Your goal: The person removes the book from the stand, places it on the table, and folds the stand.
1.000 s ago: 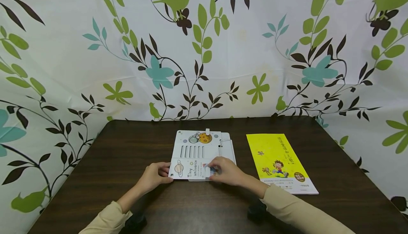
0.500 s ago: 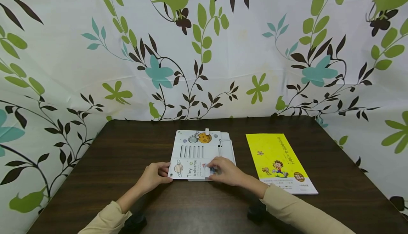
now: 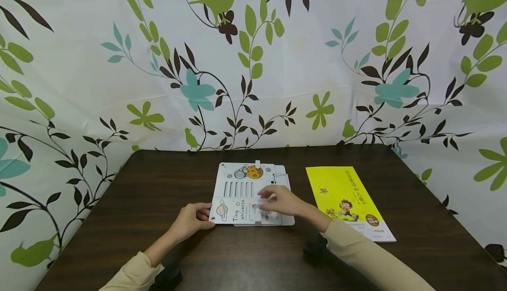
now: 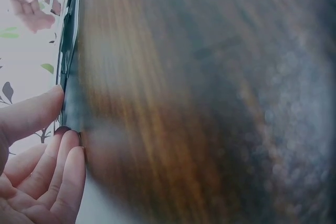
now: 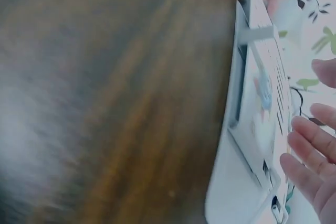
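Observation:
A white folding book stand (image 3: 222, 194) printed with planets and the words "Tiny universe" lies flat on the table, with slots across its middle. My left hand (image 3: 192, 219) pinches its lower left corner; in the left wrist view the thumb is on one face and fingertips are on the other. Over the stand's lower right part hovers my right hand (image 3: 284, 202), its fingers loosely spread. In the right wrist view the right hand (image 5: 315, 145) holds nothing, and a white tab (image 5: 256, 35) crosses the stand's edge.
To the right lies a yellow book (image 3: 336, 189) with a cartoon child on its cover. The dark wooden table (image 3: 170, 172) ends at a patterned cloth backdrop (image 3: 277, 119). A small white tab (image 3: 258, 164) stands at the stand's top edge.
My right hand has let go of the stand's lower right part and lifted slightly up and away, uncovering the picture there. The left hand keeps its grip on the corner.

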Demonstrator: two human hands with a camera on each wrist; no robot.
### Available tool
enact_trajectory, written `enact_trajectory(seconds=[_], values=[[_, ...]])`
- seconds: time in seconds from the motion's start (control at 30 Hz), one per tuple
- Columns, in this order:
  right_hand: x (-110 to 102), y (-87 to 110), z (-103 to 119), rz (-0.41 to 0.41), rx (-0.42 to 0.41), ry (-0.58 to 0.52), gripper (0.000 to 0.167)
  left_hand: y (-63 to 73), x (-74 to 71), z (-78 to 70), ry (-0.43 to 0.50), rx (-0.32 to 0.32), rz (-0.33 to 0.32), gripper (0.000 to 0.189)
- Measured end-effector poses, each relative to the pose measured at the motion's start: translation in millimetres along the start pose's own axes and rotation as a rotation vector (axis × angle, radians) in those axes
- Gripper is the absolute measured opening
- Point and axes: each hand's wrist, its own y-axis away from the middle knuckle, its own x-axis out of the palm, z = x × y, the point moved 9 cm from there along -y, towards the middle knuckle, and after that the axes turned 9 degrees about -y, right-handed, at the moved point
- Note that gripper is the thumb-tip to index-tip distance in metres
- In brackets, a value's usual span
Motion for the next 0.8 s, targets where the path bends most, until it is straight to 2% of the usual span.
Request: enact_trajectory(seconds=[0.23,0.8], values=[[-21.5,-13.3,-7.6,-0.112,0.000,-0.002,0.043,0.3,-0.1,0.7,-0.004,0.002,-0.005,0.053],[-52.6,-45.4,-32.2,-0.220,0.067,0.008,0.047,-0.4,0.3,2.2,0.008,0.008,-0.008,0.053]])
